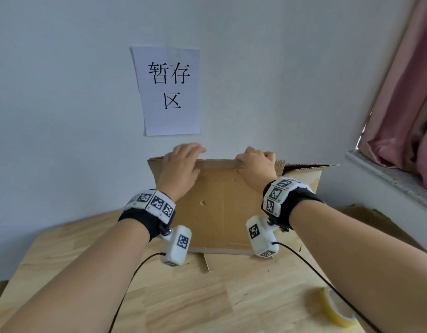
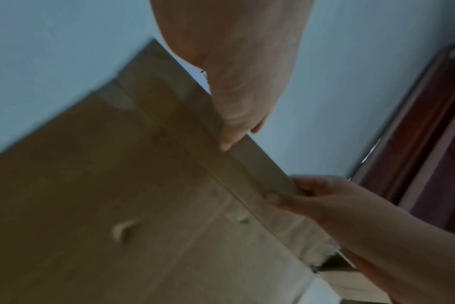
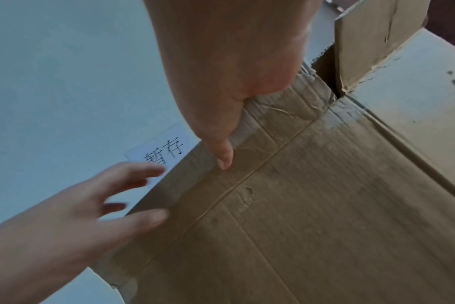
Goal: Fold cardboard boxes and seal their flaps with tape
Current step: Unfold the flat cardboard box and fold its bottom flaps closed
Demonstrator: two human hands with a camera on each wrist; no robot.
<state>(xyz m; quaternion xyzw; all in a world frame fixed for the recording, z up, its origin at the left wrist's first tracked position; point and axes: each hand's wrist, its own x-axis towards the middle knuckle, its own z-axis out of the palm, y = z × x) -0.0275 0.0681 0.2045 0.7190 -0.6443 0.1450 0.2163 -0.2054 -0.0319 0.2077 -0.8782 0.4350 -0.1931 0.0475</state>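
Cardboard box (image 1: 222, 207) stands on the wooden bench (image 1: 183, 296) against the wall, broad face toward the person, under a paper sign (image 1: 169, 92) with printed characters. Left hand (image 1: 181, 169) rests at the box's top edge left of centre, thumb on the near face and fingers spread loosely over the far side, not gripping; right hand (image 1: 255, 164) clamps the same top edge further right, thumb in front, fingers curled over. A side flap (image 1: 306, 167) sticks out right of the right hand; a yellow tape roll (image 1: 337, 308) lies on the bench, well apart, near right.
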